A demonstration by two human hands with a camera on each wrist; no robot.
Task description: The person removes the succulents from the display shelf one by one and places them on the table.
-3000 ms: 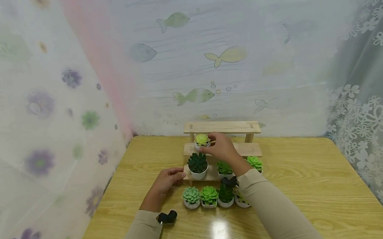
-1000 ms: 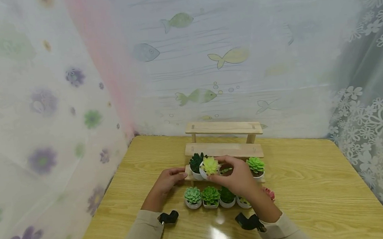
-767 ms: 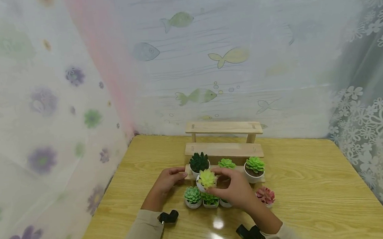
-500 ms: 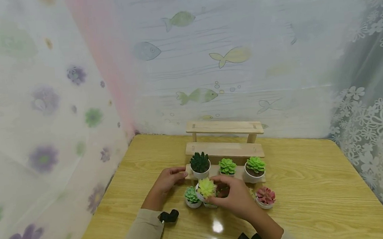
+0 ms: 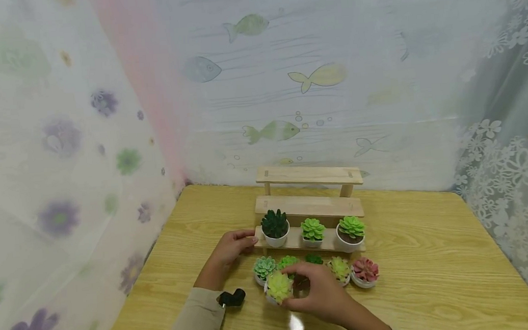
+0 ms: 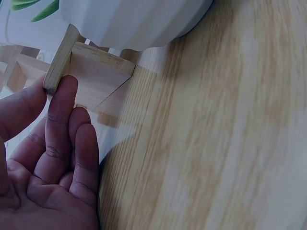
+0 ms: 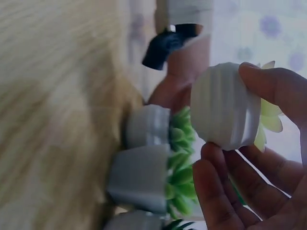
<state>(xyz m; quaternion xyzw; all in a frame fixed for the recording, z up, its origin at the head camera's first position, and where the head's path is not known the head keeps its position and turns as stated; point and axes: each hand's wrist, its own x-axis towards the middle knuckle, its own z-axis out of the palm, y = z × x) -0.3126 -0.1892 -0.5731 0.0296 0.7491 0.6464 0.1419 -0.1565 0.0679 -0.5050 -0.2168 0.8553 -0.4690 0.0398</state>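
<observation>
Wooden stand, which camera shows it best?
The head view, because all three tiers of the wooden stand show. Left wrist: only part, pinched by the left hand. Right wrist: I can't make it out.

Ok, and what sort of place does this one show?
Probably a curtained-off tabletop corner indoors; what lies beyond isn't visible. It shows in the fish-print backdrop close behind, the floral sheet along the left, and the wood-grain table bearing a stepped shelf and potted succulents.

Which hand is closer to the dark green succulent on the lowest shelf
Left. The left hand grips the lowest shelf beside that plant; the right hand holds a yellow-green succulent farther off, in front.
</observation>
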